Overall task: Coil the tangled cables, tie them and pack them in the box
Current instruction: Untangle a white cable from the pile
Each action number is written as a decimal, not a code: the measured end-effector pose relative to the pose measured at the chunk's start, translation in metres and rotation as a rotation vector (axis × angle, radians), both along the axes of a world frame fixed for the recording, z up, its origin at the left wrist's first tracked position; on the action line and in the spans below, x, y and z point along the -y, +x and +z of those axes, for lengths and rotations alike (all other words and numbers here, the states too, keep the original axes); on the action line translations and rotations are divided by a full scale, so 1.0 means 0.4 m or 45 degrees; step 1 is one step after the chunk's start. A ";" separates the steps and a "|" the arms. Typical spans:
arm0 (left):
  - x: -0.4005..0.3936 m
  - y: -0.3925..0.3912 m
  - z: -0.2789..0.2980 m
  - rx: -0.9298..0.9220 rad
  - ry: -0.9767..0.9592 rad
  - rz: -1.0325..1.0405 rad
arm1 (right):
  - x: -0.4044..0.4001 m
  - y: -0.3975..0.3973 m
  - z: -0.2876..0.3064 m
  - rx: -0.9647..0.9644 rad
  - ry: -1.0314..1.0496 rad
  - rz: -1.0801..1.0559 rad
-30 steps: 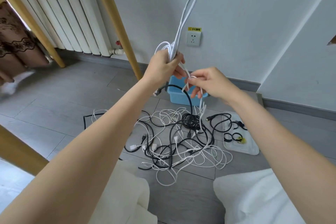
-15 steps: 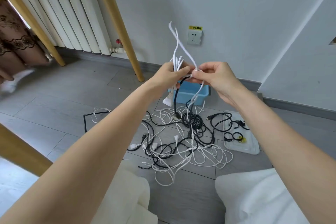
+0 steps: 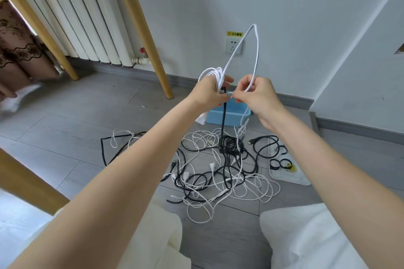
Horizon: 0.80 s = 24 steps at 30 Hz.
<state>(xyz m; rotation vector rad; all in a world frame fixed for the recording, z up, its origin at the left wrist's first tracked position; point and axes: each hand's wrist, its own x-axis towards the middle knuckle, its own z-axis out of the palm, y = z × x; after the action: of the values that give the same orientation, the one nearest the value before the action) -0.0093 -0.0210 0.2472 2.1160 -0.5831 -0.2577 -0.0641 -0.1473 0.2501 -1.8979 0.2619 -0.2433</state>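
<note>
2 hands meet above the floor: the left hand grips a coil of white cable, fingers curled round the bundled loops, and the right hand pinches the same cable between thumb and fingertips, just beside the left. 1 tall loop of that cable stands up from the hands in front of 1 wall socket. 1 black cable hangs straight down from the left hand into the tangle of black and white cables spread on the grey floor between the person's knees and 1 blue box. How many cables the tangle holds cannot be told. The box sits near the wall, partly hidden behind the hands. 1 clear tray holding black ties lies at the tangle's right edge. 2 wooden legs stand to the left, with bare floor between them and the tangle.
</note>
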 end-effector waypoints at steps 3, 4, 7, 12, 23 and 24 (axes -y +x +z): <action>0.004 0.006 0.006 0.003 0.138 0.154 | -0.013 0.005 -0.007 0.088 -0.185 -0.032; -0.002 0.012 0.003 -0.003 0.167 0.180 | -0.009 0.008 -0.006 0.104 -0.219 -0.063; -0.029 0.018 0.012 -0.202 -0.005 0.057 | 0.026 0.022 -0.003 0.107 -0.149 -0.202; -0.057 -0.002 0.033 -0.426 -0.200 -0.110 | 0.066 0.043 -0.024 -0.001 -0.007 -0.400; -0.043 -0.011 0.037 -0.500 -0.271 0.076 | 0.091 0.026 -0.014 -0.411 0.279 0.039; -0.047 -0.008 0.036 -0.480 -0.268 0.157 | 0.098 0.023 -0.007 -0.408 0.396 0.050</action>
<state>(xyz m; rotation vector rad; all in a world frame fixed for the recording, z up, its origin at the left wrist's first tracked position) -0.0125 -0.0022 0.2615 1.8301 -0.2442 -0.4898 -0.0548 -0.1864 0.2474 -1.6244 0.4503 0.1262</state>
